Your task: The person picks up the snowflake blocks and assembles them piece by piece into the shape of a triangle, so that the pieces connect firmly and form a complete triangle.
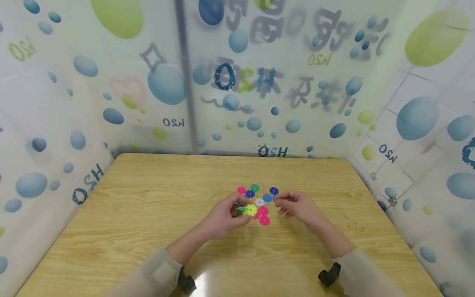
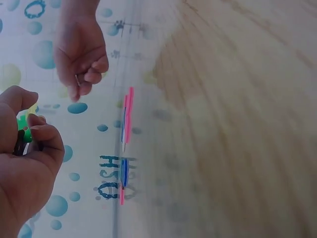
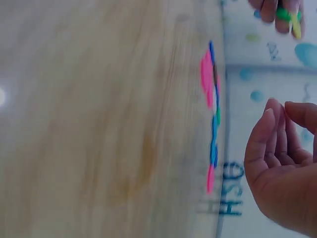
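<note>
My left hand (image 1: 222, 216) grips a small joined group of flower-shaped plastic discs above the table. A yellow disc (image 1: 251, 210) faces the head camera, with a green disc (image 1: 242, 209) behind it and a brown disc (image 1: 235, 212) partly hidden by the fingers. To the right hovers my right hand (image 1: 298, 206), fingers loosely bent, thumb close to the index fingertip. No disc shows between those fingertips in the right wrist view. Loose discs lie beneath and beyond the hands, among them a white one (image 1: 259, 202), a blue one (image 1: 267, 198) and a pink one (image 1: 264, 220).
More discs lie at the far side of the group: pink (image 1: 241, 190), green (image 1: 255, 187) and dark blue (image 1: 273, 190). They rest on a wooden table (image 1: 148, 185). Patterned curtains (image 1: 297, 123) hang behind it and on both sides.
</note>
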